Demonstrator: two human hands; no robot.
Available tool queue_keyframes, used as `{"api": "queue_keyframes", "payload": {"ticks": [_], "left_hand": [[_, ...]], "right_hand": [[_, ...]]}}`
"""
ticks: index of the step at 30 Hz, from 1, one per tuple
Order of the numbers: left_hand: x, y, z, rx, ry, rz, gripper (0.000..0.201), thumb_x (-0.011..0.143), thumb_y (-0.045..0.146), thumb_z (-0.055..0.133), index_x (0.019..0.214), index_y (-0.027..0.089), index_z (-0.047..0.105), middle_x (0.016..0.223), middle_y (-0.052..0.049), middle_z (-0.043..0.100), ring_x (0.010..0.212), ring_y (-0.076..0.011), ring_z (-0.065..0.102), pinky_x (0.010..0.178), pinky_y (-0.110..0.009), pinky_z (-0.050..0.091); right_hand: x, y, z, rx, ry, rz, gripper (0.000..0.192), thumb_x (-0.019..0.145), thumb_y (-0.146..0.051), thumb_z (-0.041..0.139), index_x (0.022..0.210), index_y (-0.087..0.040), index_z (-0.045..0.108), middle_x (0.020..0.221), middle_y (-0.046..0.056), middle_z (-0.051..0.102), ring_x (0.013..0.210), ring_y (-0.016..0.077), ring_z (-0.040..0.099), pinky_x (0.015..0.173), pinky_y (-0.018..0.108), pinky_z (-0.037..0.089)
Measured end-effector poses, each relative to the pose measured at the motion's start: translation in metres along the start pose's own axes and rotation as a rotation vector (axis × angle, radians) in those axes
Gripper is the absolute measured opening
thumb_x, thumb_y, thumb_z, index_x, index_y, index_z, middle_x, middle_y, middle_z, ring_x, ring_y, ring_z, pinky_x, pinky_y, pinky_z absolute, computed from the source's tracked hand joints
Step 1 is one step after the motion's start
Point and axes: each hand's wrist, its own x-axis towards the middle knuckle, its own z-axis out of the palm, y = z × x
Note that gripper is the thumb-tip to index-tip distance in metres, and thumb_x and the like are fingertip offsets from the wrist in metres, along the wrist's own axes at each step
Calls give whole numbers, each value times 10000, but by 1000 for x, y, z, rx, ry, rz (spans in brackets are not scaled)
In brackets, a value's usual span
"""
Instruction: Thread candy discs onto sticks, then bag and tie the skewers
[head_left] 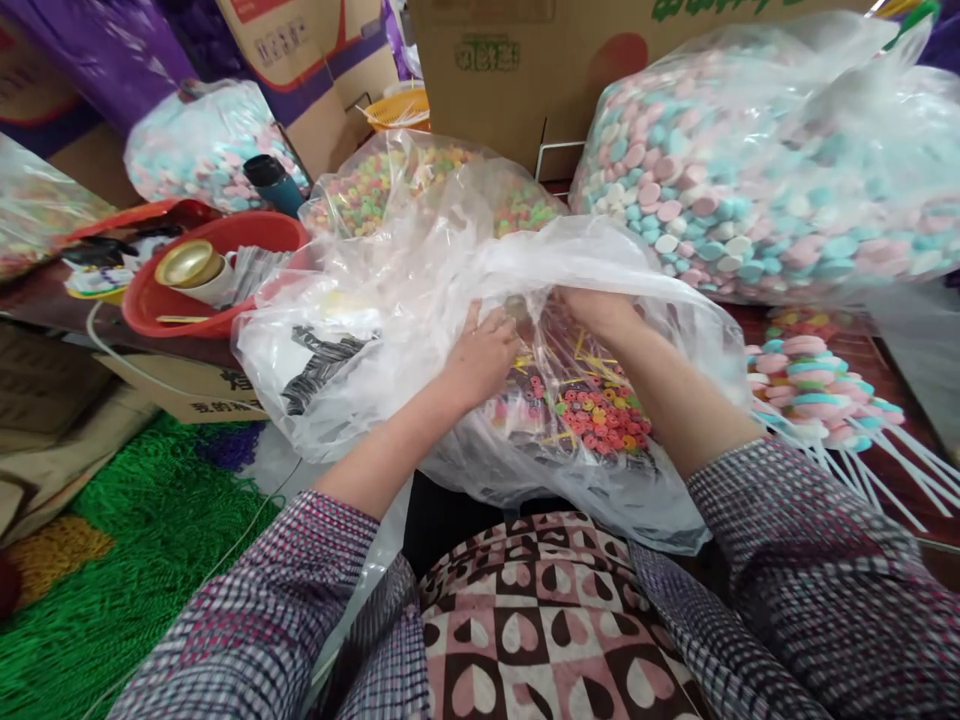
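Note:
A large clear plastic bag lies wide open on my lap. Inside it are transparent packets of small red and yellow ring-shaped pieces, with thin yellow sticks among them. My left hand rests at the bag's left inner side, its fingers stretched out and slightly apart against the plastic. Farther right, my right hand reaches in under the bag's raised rim; its fingertips are hidden there. A bundle of black strips shows at the bag's left part.
Big bags of pink, blue and white candies stand at right and back left. Behind my hands sits a bag of colourful rings. A red basin holds a gold bowl. Candy skewers lie right; green strands cover the floor.

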Motion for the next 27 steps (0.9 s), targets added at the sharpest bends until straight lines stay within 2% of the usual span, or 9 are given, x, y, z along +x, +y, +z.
{"api": "queue_keyframes", "payload": {"ticks": [3, 5, 7, 9, 12, 14, 21, 25, 27], "left_hand": [[-2, -6, 5, -4, 10, -9, 264, 849, 155, 607, 1094, 151, 707, 1361, -164, 604, 1401, -362, 441, 1204, -670, 180], [-5, -8, 6, -27, 35, -13, 263, 855, 123, 577, 1078, 160, 712, 1371, -159, 600, 1407, -352, 439, 1208, -656, 188], [-8, -9, 6, -56, 47, -19, 263, 872, 98, 527, 1041, 166, 718, 1367, -152, 606, 1401, -337, 450, 1209, -650, 190], [-12, -11, 7, -73, 45, -16, 280, 886, 86, 488, 1021, 168, 718, 1351, -150, 618, 1393, -325, 462, 1205, -655, 191], [-19, -15, 9, -32, 29, -4, 320, 880, 55, 460, 1053, 160, 708, 1361, -150, 610, 1387, -315, 471, 1199, -651, 212], [-22, -15, 9, 17, 16, -3, 327, 876, 45, 454, 1061, 148, 703, 1383, -153, 593, 1387, -317, 469, 1195, -642, 234], [-32, 3, -8, -62, 65, -29, 285, 887, 76, 486, 1029, 183, 708, 1335, -119, 621, 1390, -298, 458, 1222, -647, 175], [-50, 16, -17, -110, 63, 12, 261, 894, 122, 528, 1069, 196, 707, 1240, -99, 666, 1351, -283, 494, 1229, -599, 223], [-58, 21, -15, -147, 51, 18, 218, 898, 163, 560, 1050, 189, 714, 1179, -97, 689, 1298, -278, 536, 1224, -589, 247]], "right_hand": [[-32, -10, 5, 42, -46, 4, 382, 956, -184, 393, 1173, -157, 707, 1163, 113, 738, 1094, 271, 653, 974, 394, 480], [-56, -15, 9, 56, -163, -107, 384, 907, -124, 416, 1125, -174, 728, 1132, 73, 753, 1063, 228, 672, 953, 328, 486], [-73, -15, 11, -54, -306, -150, 401, 870, -83, 458, 1125, -209, 740, 1166, 69, 747, 1073, 227, 677, 936, 318, 489], [-82, -8, 11, -205, -375, -87, 431, 838, -55, 497, 1159, -212, 737, 1193, 120, 734, 1068, 276, 686, 901, 366, 502], [-84, 5, 8, -298, -365, 17, 435, 812, -28, 508, 1156, -157, 741, 1156, 208, 726, 1024, 350, 698, 838, 433, 515], [-83, 10, 7, -308, -369, 23, 413, 806, -23, 508, 1109, -153, 756, 1148, 209, 726, 1016, 359, 695, 830, 440, 516], [-96, -5, 9, -112, -194, -101, 378, 911, -120, 420, 1098, -151, 747, 1116, 136, 746, 1028, 263, 680, 890, 356, 479], [-105, -19, 21, -82, -304, -131, 310, 954, -244, 461, 986, -180, 763, 989, 95, 771, 907, 229, 687, 802, 307, 471], [-108, -24, 26, -120, -327, -135, 294, 954, -264, 484, 1017, -189, 762, 1024, 109, 766, 932, 241, 684, 797, 310, 463]]}}
